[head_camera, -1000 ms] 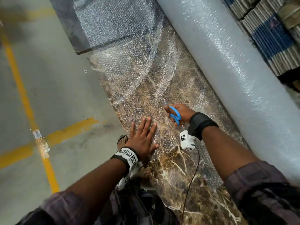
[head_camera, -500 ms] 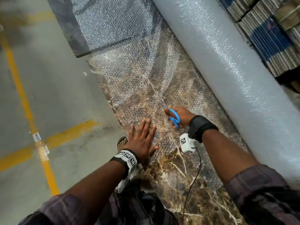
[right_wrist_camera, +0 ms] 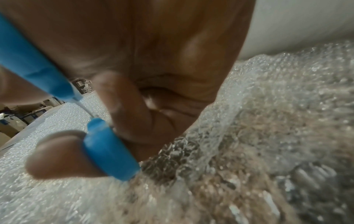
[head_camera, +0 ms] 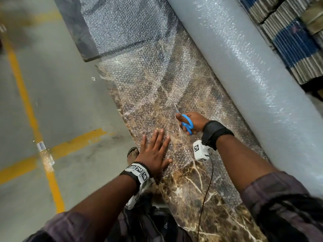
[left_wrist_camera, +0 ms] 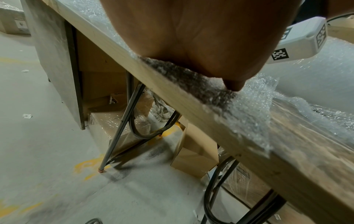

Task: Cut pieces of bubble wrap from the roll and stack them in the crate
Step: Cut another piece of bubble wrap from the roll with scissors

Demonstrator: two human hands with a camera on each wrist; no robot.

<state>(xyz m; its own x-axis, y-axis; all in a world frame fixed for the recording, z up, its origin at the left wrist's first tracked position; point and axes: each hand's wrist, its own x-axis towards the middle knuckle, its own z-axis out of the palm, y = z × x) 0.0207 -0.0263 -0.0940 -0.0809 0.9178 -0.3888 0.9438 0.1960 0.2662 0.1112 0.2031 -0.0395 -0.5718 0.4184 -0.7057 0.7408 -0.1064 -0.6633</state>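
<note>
A clear bubble wrap sheet (head_camera: 139,88) lies spread over the brown marble table (head_camera: 188,193), fed from the big roll (head_camera: 253,70) along the table's right side. My left hand (head_camera: 155,151) presses flat on the sheet near the table's left edge, fingers straight; in the left wrist view the palm (left_wrist_camera: 191,37) bears on the wrap (left_wrist_camera: 254,106). My right hand (head_camera: 194,121) grips blue-handled scissors (head_camera: 187,124), their blades pointing away along the cut line. In the right wrist view fingers sit through the blue handles (right_wrist_camera: 109,150) above the wrap (right_wrist_camera: 268,113). No crate is in view.
A darker table (head_camera: 75,28) continues beyond, also under wrap. Stacked flat cardboard (head_camera: 297,41) stands at the far right behind the roll. Grey floor with yellow lines (head_camera: 26,95) lies left. Under the table are metal legs (left_wrist_camera: 122,125) and cardboard boxes (left_wrist_camera: 193,159).
My right hand has pushed the scissors a little farther away along the sheet. My left hand stays pressed flat in about the same spot.
</note>
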